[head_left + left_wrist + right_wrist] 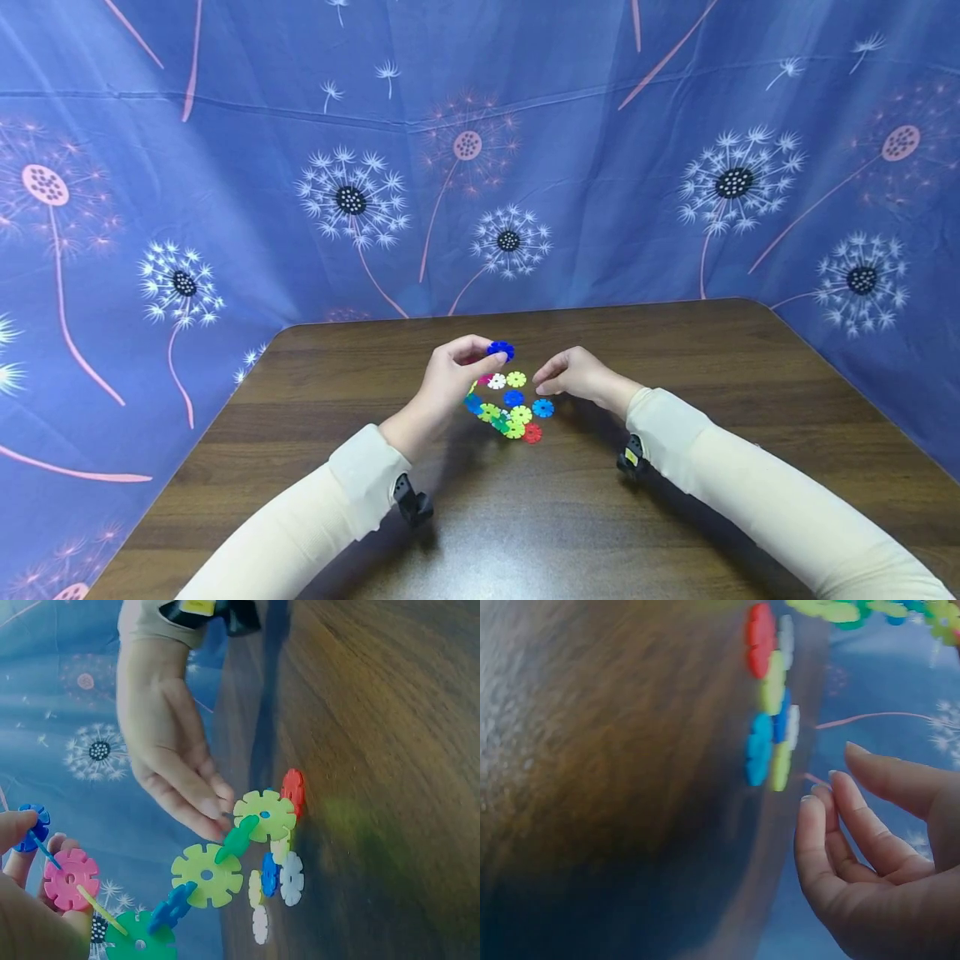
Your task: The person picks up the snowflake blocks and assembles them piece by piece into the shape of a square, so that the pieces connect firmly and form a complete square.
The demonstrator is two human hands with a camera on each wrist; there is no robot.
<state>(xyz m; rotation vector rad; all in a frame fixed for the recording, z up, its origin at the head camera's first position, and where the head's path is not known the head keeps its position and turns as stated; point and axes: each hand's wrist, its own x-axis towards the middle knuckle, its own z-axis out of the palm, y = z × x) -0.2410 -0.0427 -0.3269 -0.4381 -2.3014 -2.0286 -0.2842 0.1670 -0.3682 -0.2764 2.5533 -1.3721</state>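
Note:
My left hand [448, 373] pinches a dark blue notched plastic disc [501, 350] between thumb and fingers. From that disc runs a chain of interlocked discs. In the left wrist view it includes a pink disc [71, 879], a green disc [141, 941] and a yellow-green disc [207, 875], and it hangs above the table. My right hand [592, 379] hovers to the right of the loose discs, its fingers loosely bent. Nothing shows between its thumb and fingertips in the right wrist view.
Loose discs lie on the brown wooden table [562, 533]: a red one [532, 433], a light blue one [543, 408], a white one [497, 381], a yellow one [516, 379] and a blue one [513, 398]. Behind the table hangs a blue dandelion-print cloth [600, 208].

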